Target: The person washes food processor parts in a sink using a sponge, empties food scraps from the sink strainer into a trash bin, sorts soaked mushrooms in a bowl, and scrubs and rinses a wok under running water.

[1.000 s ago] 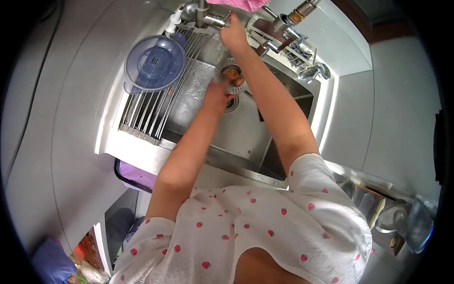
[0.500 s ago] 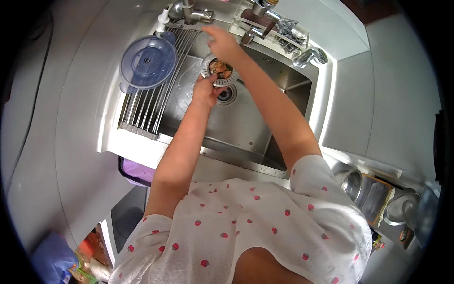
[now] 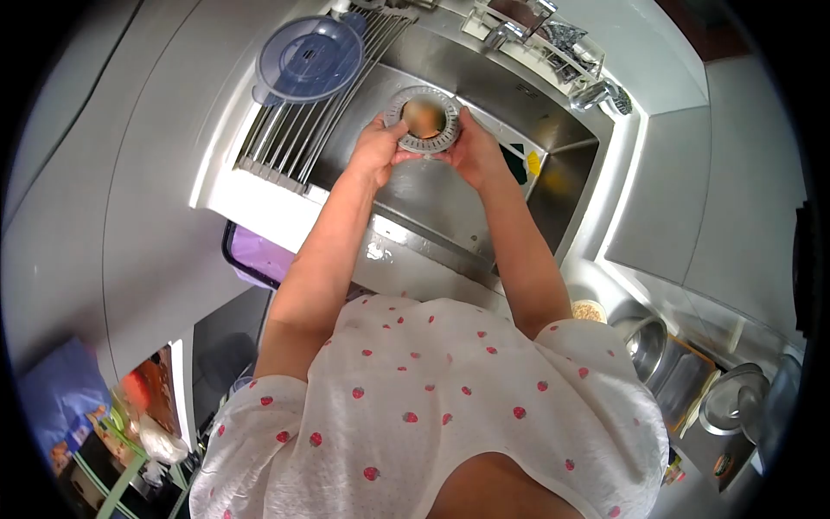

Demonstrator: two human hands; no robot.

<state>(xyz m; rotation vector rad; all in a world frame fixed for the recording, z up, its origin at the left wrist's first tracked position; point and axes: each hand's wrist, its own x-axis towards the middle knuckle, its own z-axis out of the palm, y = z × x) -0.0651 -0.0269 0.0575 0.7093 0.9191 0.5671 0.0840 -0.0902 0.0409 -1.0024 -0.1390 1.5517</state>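
Both of my hands hold a round, pale grey sink strainer above the sink. Its rim is slotted, and orange and dark scraps, partly blurred, lie in its middle. My left hand grips the left side, thumb on the rim. On the right side, my right hand is closed around the edge, with fingertips underneath. The steel sink lies below, and the drain is hidden behind the strainer and hands.
A translucent blue lid rests on the roll-up drying rack at left. Dark green and yellow items are at the sink's right. Behind stands a white caddy. Steel bowls sit at right; a purple-lined bin is at left.
My right hand has come down from near the faucet to grip the strainer's right side. The strainer has come nearer, and the view has shifted; green and yellow items now show in the sink.
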